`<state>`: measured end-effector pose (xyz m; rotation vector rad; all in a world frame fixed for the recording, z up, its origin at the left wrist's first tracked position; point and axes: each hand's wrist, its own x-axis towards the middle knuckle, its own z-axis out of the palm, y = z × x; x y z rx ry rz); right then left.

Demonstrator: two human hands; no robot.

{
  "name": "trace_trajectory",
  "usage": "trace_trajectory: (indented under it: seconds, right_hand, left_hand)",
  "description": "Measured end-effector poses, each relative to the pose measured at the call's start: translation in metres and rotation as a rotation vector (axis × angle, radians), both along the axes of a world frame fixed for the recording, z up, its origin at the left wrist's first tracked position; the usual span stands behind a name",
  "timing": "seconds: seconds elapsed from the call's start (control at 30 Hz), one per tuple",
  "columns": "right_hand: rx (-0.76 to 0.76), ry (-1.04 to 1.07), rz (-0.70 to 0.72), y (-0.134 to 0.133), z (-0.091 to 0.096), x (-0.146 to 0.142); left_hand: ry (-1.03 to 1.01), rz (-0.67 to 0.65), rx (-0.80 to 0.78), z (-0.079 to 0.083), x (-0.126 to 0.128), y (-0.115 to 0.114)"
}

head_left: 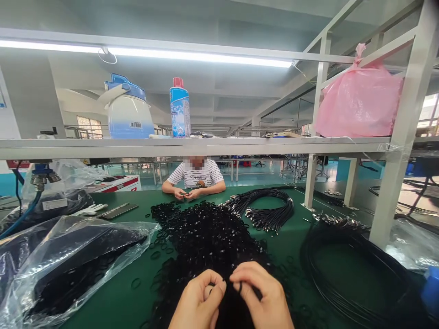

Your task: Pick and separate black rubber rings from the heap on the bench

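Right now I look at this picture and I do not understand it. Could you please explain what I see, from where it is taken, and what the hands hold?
The single picture comes from a camera worn on a person's head, looking down at their own bare hands. The left hand and right hand pinch small black rubber rings from a big heap of black rings on the green table. A clear plastic bag with more rings lies left, coiled black cables behind. Opposite, another person in a striped shirt works too.
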<state>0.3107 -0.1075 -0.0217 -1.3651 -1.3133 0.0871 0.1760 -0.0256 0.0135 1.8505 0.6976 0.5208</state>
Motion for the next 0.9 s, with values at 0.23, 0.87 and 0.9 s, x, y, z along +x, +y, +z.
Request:
trace_trajectory:
  seconds: [0.23, 0.87, 0.9]
  right_hand:
    - [-0.160, 0.272, -0.182, -0.006, 0.007, 0.011]
    - [-0.259, 0.157, -0.100, -0.009, 0.018, -0.005]
    - [-0.259, 0.175, -0.091, -0.009, 0.019, -0.005]
  left_hand:
    - [0.017, 0.024, -0.069, 0.005, -0.005, 0.004]
    - [0.039, 0.006, 0.230, 0.002, 0.000, -0.007]
    - [0.032, 0.014, 0.216, 0.002, 0.000, -0.007]
